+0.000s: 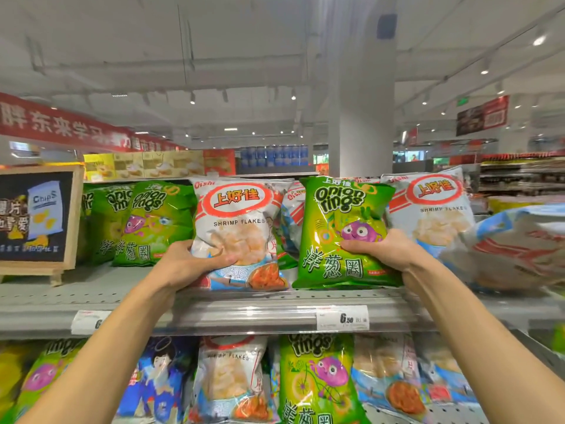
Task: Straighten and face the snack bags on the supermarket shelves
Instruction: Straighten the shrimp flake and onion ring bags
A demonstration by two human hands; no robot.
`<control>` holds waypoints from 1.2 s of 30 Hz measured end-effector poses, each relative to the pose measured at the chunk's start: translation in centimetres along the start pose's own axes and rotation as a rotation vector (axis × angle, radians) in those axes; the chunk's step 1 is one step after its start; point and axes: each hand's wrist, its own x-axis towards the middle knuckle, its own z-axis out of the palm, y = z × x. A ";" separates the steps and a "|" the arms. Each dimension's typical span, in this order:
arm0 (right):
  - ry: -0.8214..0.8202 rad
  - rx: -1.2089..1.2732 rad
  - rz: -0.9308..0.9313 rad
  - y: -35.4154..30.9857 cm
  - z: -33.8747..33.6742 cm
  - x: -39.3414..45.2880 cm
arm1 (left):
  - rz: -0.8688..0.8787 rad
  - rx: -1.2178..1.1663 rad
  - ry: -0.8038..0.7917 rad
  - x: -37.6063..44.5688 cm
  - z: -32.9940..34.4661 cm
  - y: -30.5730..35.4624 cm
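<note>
Partway through top shelf (244, 304). At nine o'clock, three green bags (153, 221) upright but overlapping. Near centre, left hand (189, 264), fingers curled on shrimp bag (241, 234). At two o'clock, right hand (382, 249) gripping onion bag (342, 228). At three o'clock, one white bag (526, 246) tipped over, unstraightened. Lower-shelf bags unfaced.

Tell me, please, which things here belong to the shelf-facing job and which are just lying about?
Job:
left hand gripping the white Shrimp Flakes bag
right hand gripping the green Onion Rings bag
grey metal shelf

Lying about:
wood-framed chalkboard chips sign
white price tag
</note>
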 end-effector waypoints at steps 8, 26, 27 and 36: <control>0.152 -0.060 -0.312 -2.8 -0.7 -6.0 | 0.074 -0.205 0.047 0.2 2.0 1.9; 0.144 -0.082 -0.140 4.7 -6.7 -19.9 | 0.139 -0.293 -0.330 1.2 19.7 3.4; 0.140 -0.090 -0.138 4.8 -6.9 -20.4 | 0.139 -0.282 -0.333 1.2 20.0 3.5; 0.101 -0.092 -0.115 5.3 -6.4 -21.3 | 0.174 0.238 -0.210 0.5 18.9 4.1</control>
